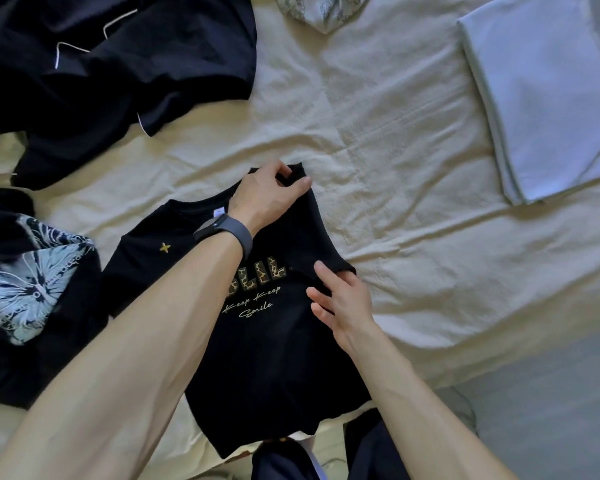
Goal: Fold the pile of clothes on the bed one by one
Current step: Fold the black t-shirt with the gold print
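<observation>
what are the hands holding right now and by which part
The left hand pinches the black t-shirt with gold lettering at its far shoulder edge. The right hand lies on its folded sleeve; whether it grips cannot be told.

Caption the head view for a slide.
Left hand and right hand hold a black T-shirt, folding it on a bed.
</observation>
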Motion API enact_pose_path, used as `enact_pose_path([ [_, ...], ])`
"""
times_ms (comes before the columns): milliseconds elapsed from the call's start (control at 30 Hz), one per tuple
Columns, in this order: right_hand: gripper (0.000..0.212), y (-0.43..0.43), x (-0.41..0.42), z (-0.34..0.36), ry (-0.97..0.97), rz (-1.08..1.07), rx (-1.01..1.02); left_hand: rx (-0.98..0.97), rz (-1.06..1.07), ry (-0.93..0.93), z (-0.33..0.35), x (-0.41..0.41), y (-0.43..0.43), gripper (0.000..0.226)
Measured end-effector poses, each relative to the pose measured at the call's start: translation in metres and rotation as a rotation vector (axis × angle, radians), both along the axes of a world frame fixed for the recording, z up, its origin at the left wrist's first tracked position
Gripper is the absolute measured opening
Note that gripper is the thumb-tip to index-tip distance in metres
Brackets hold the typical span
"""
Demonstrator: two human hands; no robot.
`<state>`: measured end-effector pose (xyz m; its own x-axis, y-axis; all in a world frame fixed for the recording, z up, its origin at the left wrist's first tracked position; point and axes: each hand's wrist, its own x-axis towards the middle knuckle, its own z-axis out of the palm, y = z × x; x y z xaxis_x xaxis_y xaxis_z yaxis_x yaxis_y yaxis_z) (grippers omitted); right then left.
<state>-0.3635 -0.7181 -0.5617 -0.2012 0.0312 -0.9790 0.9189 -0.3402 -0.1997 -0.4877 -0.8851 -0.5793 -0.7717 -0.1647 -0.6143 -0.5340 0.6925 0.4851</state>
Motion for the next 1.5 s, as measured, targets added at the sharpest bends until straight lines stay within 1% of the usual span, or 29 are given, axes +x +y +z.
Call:
enact_pose_path([
  [33, 0.034, -0.002, 0.001, -0.001, -0.002, 0.045, 0.016, -0.016, -0.022, -0.018, 0.001, 0.006, -0.001, 0.054],
  [133, 0.027, -0.011, 0.005, -0.003, -0.021, 0.113, 0.039, -0.058, -0.098, -0.094, 0.001, 0.024, -0.006, 0.048],
  [200, 0.029, -0.014, 0.006, -0.002, -0.034, 0.173, 0.058, -0.076, -0.115, -0.117, 0.003, 0.033, -0.009, 0.049],
  [233, 0.033, -0.012, 0.005, 0.0, -0.036, 0.236, 0.075, -0.079, -0.106, -0.106, 0.004, 0.037, -0.01, 0.049],
  [300, 0.045, -0.005, 0.001, 0.007, -0.019, 0.468, 0.106, -0.099, -0.082, -0.029, 0.007, 0.046, -0.007, 0.052],
  [367, 0.055, 0.004, -0.002, 0.017, 0.047, 0.827, 0.18, -0.201, -0.085, 0.132, 0.009, 0.063, -0.001, 0.055],
  [400, 0.054, 0.008, -0.003, 0.021, 0.133, 0.999, 0.287, -0.275, -0.101, 0.224, 0.009, 0.074, 0.004, 0.055],
  [433, 0.053, 0.01, -0.005, 0.023, 0.262, 1.113, 0.438, -0.348, -0.123, 0.295, 0.008, 0.087, 0.009, 0.055],
  [467, 0.047, 0.011, -0.008, 0.024, 0.425, 1.146, 0.588, -0.402, -0.142, 0.339, 0.006, 0.102, 0.014, 0.056],
  [500, 0.038, 0.008, -0.014, 0.024, 0.603, 1.12, 0.698, -0.431, -0.164, 0.353, 0.003, 0.116, 0.02, 0.058],
  [567, 0.019, -0.004, -0.031, 0.016, 0.941, 1.065, 0.802, -0.439, -0.231, 0.31, -0.009, 0.143, 0.034, 0.065],
  [600, 0.02, -0.012, -0.04, 0.007, 1.071, 1.093, 0.829, -0.439, -0.254, 0.277, -0.015, 0.154, 0.04, 0.067],
  [633, 0.028, -0.02, -0.049, -0.003, 1.164, 1.162, 0.835, -0.441, -0.253, 0.244, -0.022, 0.162, 0.045, 0.069],
  [667, 0.039, -0.025, -0.057, -0.013, 1.202, 1.29, 0.833, -0.445, -0.223, 0.213, -0.027, 0.167, 0.048, 0.069],
  [733, 0.057, -0.025, -0.068, -0.034, 1.155, 1.638, 0.84, -0.464, -0.112, 0.15, -0.034, 0.172, 0.048, 0.067],
  [767, 0.062, -0.018, -0.072, -0.045, 1.112, 1.781, 0.834, -0.479, -0.066, 0.124, -0.037, 0.173, 0.046, 0.067],
  [800, 0.064, -0.01, -0.077, -0.055, 1.066, 1.877, 0.825, -0.489, -0.045, 0.103, -0.038, 0.174, 0.043, 0.068],
  [867, 0.066, 0.002, -0.083, -0.064, 1.014, 1.958, 0.82, -0.486, -0.059, 0.087, -0.038, 0.177, 0.037, 0.069],
  [933, 0.068, 0.003, -0.084, -0.063, 1.019, 1.943, 0.86, -0.477, -0.033, 0.098, -0.032, 0.181, 0.033, 0.07],
  [1000, 0.071, -0.007, -0.075, -0.054, 1.064, 1.861, 0.914, -0.471, 0.098, 0.123, -0.02, 0.19, 0.028, 0.072],
  [1067, 0.071, -0.024, -0.061, -0.041, 1.154, 1.823, 0.908, -0.473, 0.312, 0.136, -0.006, 0.207, 0.019, 0.071],
  [1100, 0.072, -0.035, -0.053, -0.034, 1.222, 1.834, 0.879, -0.479, 0.463, 0.152, 0.001, 0.217, 0.01, 0.07],
  [1167, 0.072, -0.062, -0.036, -0.019, 1.33, 1.888, 0.763, -0.457, 0.845, 0.189, 0.011, 0.236, -0.018, 0.066],
  [1233, 0.07, -0.093, -0.02, -0.008, 1.367, 1.968, 0.62, -0.298, 1.213, 0.165, 0.016, 0.252, -0.057, 0.065],
  [1267, 0.069, -0.11, -0.015, -0.004, 1.373, 1.998, 0.555, -0.181, 1.348, 0.145, 0.016, 0.258, -0.077, 0.065],
  [1300, 0.068, -0.129, -0.011, -0.001, 1.375, 2.013, 0.496, -0.063, 1.44, 0.118, 0.014, 0.262, -0.096, 0.064],
  [1367, 0.066, -0.17, -0.009, 0.003, 1.396, 2.017, 0.397, 0.081, 1.483, 0.041, 0.007, 0.265, -0.125, 0.059],
  [1433, 0.062, -0.214, -0.007, 0.004, 1.444, 2.032, 0.341, 0.129, 1.439, -0.017, -0.003, 0.267, -0.139, 0.051],
  [1500, 0.062, -0.256, -0.006, 0.0, 1.511, 2.115, 0.357, 0.16, 1.398, -0.038, -0.01, 0.267, -0.144, 0.036],
])
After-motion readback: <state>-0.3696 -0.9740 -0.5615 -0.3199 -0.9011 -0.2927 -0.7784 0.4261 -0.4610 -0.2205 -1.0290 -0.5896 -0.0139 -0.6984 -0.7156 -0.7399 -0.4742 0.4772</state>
